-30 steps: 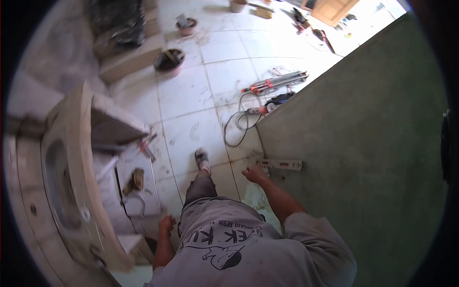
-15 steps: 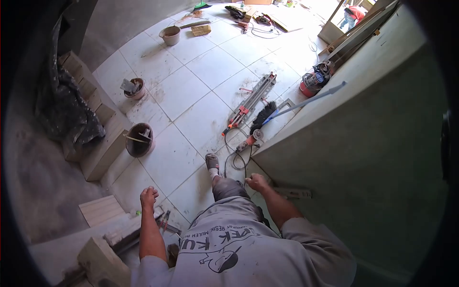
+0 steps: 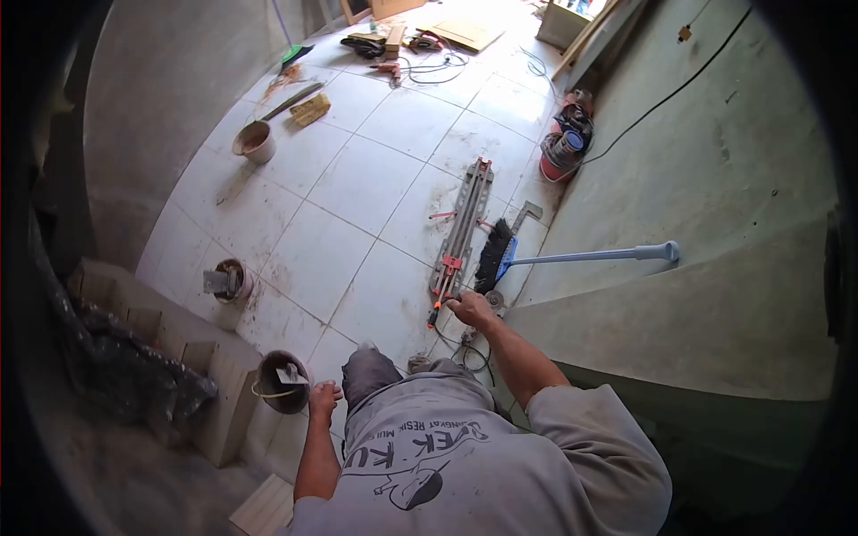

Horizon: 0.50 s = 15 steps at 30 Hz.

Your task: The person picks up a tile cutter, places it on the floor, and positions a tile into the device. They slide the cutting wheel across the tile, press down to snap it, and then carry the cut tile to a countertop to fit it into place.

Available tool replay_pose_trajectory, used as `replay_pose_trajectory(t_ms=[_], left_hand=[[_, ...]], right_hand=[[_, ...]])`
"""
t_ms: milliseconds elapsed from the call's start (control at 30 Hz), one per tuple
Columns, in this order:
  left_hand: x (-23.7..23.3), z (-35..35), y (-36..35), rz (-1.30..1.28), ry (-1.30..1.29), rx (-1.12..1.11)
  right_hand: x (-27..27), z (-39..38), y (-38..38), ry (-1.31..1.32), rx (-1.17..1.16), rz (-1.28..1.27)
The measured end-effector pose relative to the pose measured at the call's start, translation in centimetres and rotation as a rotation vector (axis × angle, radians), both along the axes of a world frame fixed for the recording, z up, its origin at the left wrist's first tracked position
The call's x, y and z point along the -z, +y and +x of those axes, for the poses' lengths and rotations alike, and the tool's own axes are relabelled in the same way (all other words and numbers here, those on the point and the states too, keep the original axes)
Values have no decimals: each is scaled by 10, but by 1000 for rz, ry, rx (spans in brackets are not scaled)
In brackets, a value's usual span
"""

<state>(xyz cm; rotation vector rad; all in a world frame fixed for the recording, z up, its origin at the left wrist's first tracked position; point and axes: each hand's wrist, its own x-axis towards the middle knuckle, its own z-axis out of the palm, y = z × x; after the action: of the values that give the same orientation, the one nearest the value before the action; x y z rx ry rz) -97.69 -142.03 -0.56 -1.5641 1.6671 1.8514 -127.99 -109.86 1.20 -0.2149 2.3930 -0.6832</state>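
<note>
My left hand point(image 3: 324, 399) hangs low with its fingers curled in and nothing visible in them, right beside the dark bucket point(image 3: 266, 389). A flat-bladed trowel point(image 3: 291, 375) sits in that bucket. My right hand point(image 3: 474, 310), loosely closed with no object showing, overlaps the lower end of a long tile cutter point(image 3: 464, 223) in this view. The cutter lies on the tiles, its orange-tipped handle point(image 3: 434, 314) just left of my fingers. Partly behind that hand is an angle grinder point(image 3: 494, 301) with its cord. A black-bristled broom point(image 3: 494, 255) with a blue handle lies to the right.
Another bucket point(image 3: 230, 292) with a trowel stands further left. Beyond it are a pale bucket point(image 3: 264, 150) and a yellow block point(image 3: 310, 109). A red bucket point(image 3: 554, 167) stands by the right wall. Tools and cords lie at the far end. Steps point(image 3: 234, 393) line the left side.
My view has shifted forward across the floor. The dark bucket is now beside my left hand, and my right hand has moved up to the tile cutter's lower end.
</note>
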Motion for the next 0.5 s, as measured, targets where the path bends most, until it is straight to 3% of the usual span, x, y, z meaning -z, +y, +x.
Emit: replay_pose_trajectory(t_ms=[133, 233, 300, 367, 400, 433, 467, 500], left_hand=[[25, -98, -70, -23, -78, 214], [25, -188, -96, -16, -184, 403], [61, -237, -133, -103, 14, 715], [54, -321, -173, -414, -27, 1067], [44, -368, -188, -229, -118, 1014], [23, -415, -201, -57, -237, 952], [2, -462, -209, -98, -275, 1047], [-9, -511, -223, -151, -311, 1145]], right_hand=[[-16, -55, -17, -102, 205, -62], [32, -65, -13, -154, 387, 91], [70, -52, -10, -237, 549, 125], [78, -50, -14, -364, 847, 327], [63, -56, -20, -405, 814, 389], [88, -53, -31, -400, 880, 318], [113, -55, -34, -374, 946, 254], [25, -73, -50, -360, 1100, 144]])
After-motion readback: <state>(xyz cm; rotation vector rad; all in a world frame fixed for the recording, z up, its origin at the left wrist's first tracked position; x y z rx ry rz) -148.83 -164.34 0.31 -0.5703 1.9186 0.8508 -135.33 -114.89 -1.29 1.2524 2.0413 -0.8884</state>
